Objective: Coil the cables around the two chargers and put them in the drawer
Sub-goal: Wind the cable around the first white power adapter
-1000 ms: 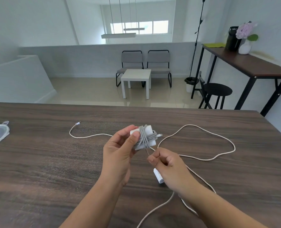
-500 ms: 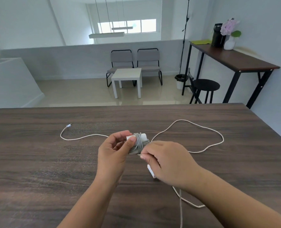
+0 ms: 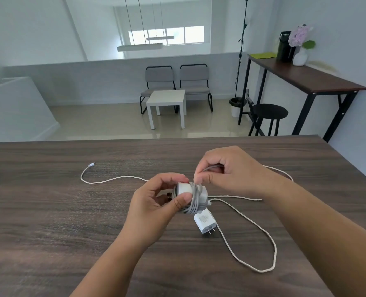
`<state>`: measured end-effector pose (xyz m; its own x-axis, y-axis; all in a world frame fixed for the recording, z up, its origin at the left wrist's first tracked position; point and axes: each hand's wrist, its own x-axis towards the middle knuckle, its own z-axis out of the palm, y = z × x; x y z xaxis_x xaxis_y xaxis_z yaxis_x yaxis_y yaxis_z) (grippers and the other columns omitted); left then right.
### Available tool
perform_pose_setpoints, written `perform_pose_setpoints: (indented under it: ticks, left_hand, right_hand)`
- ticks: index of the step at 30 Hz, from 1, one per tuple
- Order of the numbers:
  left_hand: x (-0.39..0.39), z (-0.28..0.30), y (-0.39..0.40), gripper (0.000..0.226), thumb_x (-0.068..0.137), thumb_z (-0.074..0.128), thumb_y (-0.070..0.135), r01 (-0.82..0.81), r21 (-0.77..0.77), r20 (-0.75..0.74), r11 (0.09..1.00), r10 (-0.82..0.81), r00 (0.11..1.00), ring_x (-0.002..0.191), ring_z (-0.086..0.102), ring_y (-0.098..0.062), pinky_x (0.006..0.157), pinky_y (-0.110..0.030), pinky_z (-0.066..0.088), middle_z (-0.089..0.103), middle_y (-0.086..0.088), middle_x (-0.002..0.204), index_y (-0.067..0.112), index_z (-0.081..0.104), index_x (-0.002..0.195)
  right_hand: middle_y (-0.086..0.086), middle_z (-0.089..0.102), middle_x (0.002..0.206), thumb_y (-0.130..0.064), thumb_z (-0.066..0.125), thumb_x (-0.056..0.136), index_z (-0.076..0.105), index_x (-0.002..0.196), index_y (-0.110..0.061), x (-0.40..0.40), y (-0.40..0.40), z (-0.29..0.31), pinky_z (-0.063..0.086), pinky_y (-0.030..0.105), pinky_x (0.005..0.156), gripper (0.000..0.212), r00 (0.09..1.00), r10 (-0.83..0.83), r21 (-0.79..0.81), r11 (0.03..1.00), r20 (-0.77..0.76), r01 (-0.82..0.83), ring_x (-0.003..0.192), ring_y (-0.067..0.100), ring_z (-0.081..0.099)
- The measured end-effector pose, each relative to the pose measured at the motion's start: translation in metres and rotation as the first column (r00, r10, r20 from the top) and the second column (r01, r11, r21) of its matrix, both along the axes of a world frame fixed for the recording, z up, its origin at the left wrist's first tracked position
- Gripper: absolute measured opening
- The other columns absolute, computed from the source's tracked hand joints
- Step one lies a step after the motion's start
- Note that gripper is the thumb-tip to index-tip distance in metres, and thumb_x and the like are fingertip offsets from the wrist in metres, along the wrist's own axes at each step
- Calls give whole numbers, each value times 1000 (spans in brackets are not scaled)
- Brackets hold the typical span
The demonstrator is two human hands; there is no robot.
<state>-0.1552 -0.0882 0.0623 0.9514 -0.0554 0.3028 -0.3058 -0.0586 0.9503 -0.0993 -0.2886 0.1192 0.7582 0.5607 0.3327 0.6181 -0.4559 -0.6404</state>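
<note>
Two hands work above the dark wooden table (image 3: 49,221) in the head view — the left hand (image 3: 154,209) clamped around a white charger (image 3: 185,189) wound with grey cable (image 3: 195,198), the right hand (image 3: 227,168) pinching that cable's free end just above it. Beside them on the table lies a second charger (image 3: 204,221), prongs showing, its white cord (image 3: 263,239) trailing loose in loops.

Two grey chairs (image 3: 176,82) stand behind a small white table (image 3: 167,99); black stool (image 3: 270,112) beside them.
</note>
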Motion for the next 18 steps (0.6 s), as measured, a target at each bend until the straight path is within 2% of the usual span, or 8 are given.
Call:
perform_pose_setpoints:
  ticks: [2, 3, 6, 9, 12, 15, 16, 18]
  left_hand:
    - [-1, 2, 1, 28, 67, 81, 26, 37, -47, 1, 998, -37, 999, 88, 68, -15, 72, -32, 56, 73, -4, 98, 29, 73, 94]
    - [-1, 3, 1, 30, 66, 80, 27, 59, -65, 0, 996, -59, 998, 88, 67, -15, 71, -32, 56, 72, -5, 98, 28, 73, 95]
    - [-1, 3, -1, 32, 65, 82, 27, 106, -117, 15, 987, -105, 994, 91, 66, -16, 73, -30, 55, 72, -5, 98, 28, 72, 95]
    - [3, 3, -2, 41, 61, 89, 38, 114, -234, 6, 966, -115, 993, 95, 66, -20, 79, -36, 55, 73, -5, 100, 28, 69, 96]
    - [7, 0, -4, 42, 59, 91, 33, 109, -377, -22, 920, -126, 992, 95, 67, -20, 77, -32, 55, 74, -7, 100, 22, 68, 93]
    - [11, 0, -10, 27, 68, 80, 12, 14, -502, -92, 865, -69, 993, 91, 69, -21, 74, -32, 58, 74, -10, 98, 14, 60, 86]
    - [12, 1, -12, 22, 71, 75, 8, -20, -543, -123, 840, -56, 991, 88, 70, -20, 73, -31, 58, 74, -10, 96, 14, 58, 84]
    - [15, 4, -14, 19, 73, 72, 7, -72, -634, -170, 770, -48, 984, 81, 71, -17, 69, -30, 58, 74, -7, 89, 16, 57, 80]
  right_hand:
    - [12, 71, 76, -22, 76, 79, 73, 78, -18, 5, 1, -7, 50, 42, 68, 5, 992, 1, 145, 989, -129, 18, 70, 35, 60]
    - [16, 71, 78, -21, 76, 78, 73, 78, -16, 8, 1, -11, 50, 46, 70, 6, 987, 7, 193, 981, -164, 25, 70, 37, 60]
    - [27, 67, 79, -19, 77, 77, 73, 77, -11, 13, 5, -21, 47, 42, 67, 10, 970, 22, 307, 950, -242, 55, 66, 28, 55]
    - [32, 65, 81, -19, 75, 78, 72, 76, -11, 12, 10, -33, 45, 40, 70, 9, 944, 74, 453, 887, -321, 84, 71, 27, 56]
    - [23, 64, 73, -18, 67, 82, 73, 74, -20, 8, 16, -50, 44, 31, 63, 10, 898, 137, 534, 837, -418, 121, 68, 23, 54]
    - [10, 61, 67, -1, 59, 86, 72, 76, -18, 3, 20, -69, 39, 17, 55, 23, 871, 93, 530, 823, -482, 206, 61, 9, 49]
    - [12, 62, 67, -1, 59, 86, 73, 80, -17, 0, 23, -74, 39, 20, 58, 23, 870, 59, 507, 831, -489, 228, 62, 9, 48]
    - [15, 64, 69, -17, 65, 85, 76, 84, -24, -8, 26, -84, 36, 27, 64, 13, 874, 19, 473, 847, -486, 245, 65, 16, 44]
